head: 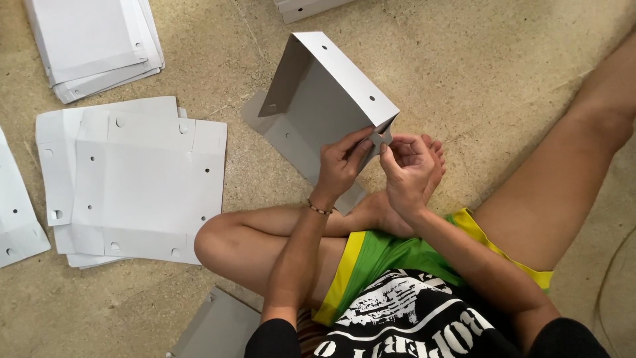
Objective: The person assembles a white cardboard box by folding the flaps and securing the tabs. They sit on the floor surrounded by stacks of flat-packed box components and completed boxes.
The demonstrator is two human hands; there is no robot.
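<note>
Our left hand (341, 162) and right hand (405, 166) meet at the near corner of the half-folded white box (324, 99), fingers (363, 144) narrowly pinching its corner tab; the box runs up and away from us, above the floor (477, 73).

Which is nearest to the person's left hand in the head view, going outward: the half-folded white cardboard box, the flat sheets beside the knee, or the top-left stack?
1. Half-folded white cardboard box, pinched by the left hand.
2. Flat white cardboard sheets, left of the knee.
3. Stack of white cardboard blanks, top-left corner.
</note>
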